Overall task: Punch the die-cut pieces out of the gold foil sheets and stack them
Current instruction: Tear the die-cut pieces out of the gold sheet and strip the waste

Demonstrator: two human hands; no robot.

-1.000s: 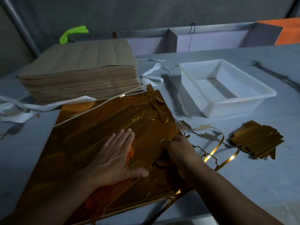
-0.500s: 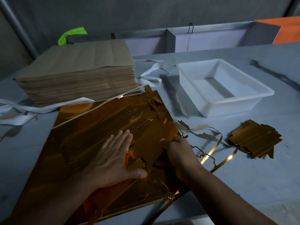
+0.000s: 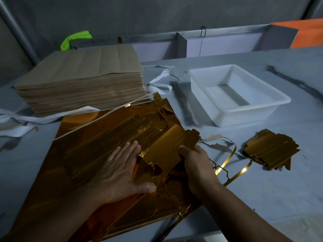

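A large gold foil sheet (image 3: 90,154) with scored die-cut lines lies flat on the grey table in front of me. My left hand (image 3: 118,172) rests palm down on it, fingers spread, pressing the sheet. My right hand (image 3: 197,165) grips a die-cut gold piece (image 3: 167,147) by its right edge; the piece is tilted up off the sheet, its lower left end still close to the sheet. To the right lies a low stack of punched gold pieces (image 3: 269,151).
A tall stack of brown sheets (image 3: 83,81) stands at the back left. A white plastic tub (image 3: 236,95) sits at the back right. Thin gold scrap strips (image 3: 229,163) lie between the sheet and the gold stack. White straps (image 3: 26,119) trail at the left.
My right hand has pulled the die-cut piece up out of the sheet, from lying flat to tilted up. My left hand has stayed pressed on the sheet.
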